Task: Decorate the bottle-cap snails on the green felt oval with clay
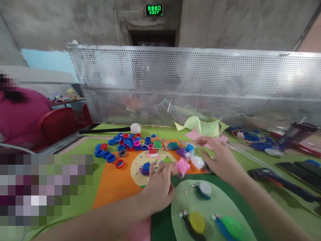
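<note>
My left hand (159, 187) rests over the lower right of a pale yellow paper oval (136, 160), fingers spread and bent downward; what lies beneath them is hidden. Beside those fingers is a bright pink clay packet (183, 166). My right hand (223, 160) hovers near a white clay packet (197, 162), fingers apart and nothing visible in them. Purple (183, 152) and blue clay packets (190, 147) lie close by. Under my wrists, a pale green paper oval (183, 197) carries snail figures with white (205, 189), yellow (197, 222) and green shells (231, 226).
Several coloured bottle caps (121, 147) lie at back left. A black stick with a white ball (135, 128) lies behind them. Folded paper (200, 124) is at the back, a glue gun (281, 182) at right. A perforated metal panel (150, 73) closes the far edge; a person (22, 113) sits left.
</note>
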Demonstrator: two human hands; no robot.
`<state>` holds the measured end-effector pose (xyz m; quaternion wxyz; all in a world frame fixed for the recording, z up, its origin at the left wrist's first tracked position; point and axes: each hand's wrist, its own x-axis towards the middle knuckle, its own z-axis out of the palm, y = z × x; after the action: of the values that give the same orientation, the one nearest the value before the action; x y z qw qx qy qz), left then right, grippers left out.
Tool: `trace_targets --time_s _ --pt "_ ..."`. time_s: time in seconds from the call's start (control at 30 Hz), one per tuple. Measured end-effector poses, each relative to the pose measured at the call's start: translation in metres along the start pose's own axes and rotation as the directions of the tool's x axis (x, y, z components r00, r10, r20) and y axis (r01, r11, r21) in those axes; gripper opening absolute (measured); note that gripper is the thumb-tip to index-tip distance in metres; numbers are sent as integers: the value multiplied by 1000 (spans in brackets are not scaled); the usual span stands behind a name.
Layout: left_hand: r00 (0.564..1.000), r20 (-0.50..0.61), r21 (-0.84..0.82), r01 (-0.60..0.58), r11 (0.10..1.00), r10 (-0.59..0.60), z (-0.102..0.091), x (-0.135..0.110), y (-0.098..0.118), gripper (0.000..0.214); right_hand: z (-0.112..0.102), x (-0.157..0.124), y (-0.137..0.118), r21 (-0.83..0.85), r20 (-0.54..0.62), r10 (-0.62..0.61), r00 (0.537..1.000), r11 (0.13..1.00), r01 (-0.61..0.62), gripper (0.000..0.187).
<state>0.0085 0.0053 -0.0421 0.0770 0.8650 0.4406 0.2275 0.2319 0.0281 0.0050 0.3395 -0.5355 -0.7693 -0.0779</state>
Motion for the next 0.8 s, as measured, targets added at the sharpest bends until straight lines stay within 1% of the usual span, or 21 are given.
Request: trace_targets --time_s 0.07,0.17,0.27,0.4,0.57,0.67,0.8 --pt "1000 2 -1 -6 1000 6 1 0 -2 61 10 -1 7 -28 97 9 995 1000 -6 28" --pt "1000 8 2 -8 1000 8 4 0 -3 63 22 -7 12 -62 238 -18 971 998 33 49" --pt "1000 21 6 -18 1000 17 5 1 -3 66 26 -12 8 -64 328 -54 943 995 79 51" --pt "999 37 12 -31 999 30 5 1 -2 69 29 -16 3 -61 399 -52 916 995 83 49" --pt "995 32 13 -95 995 95 3 -1 -1 72 32 -16 9 -41 464 -51 884 996 79 45" --pt "992 25 19 -122 992 121 4 -1 -2 69 35 -16 13 -25 467 -55 882 997 75 41" --pt "994 5 28 -112 993 112 4 1 -2 62 39 -16 16 -4 448 -61 892 998 70 40"
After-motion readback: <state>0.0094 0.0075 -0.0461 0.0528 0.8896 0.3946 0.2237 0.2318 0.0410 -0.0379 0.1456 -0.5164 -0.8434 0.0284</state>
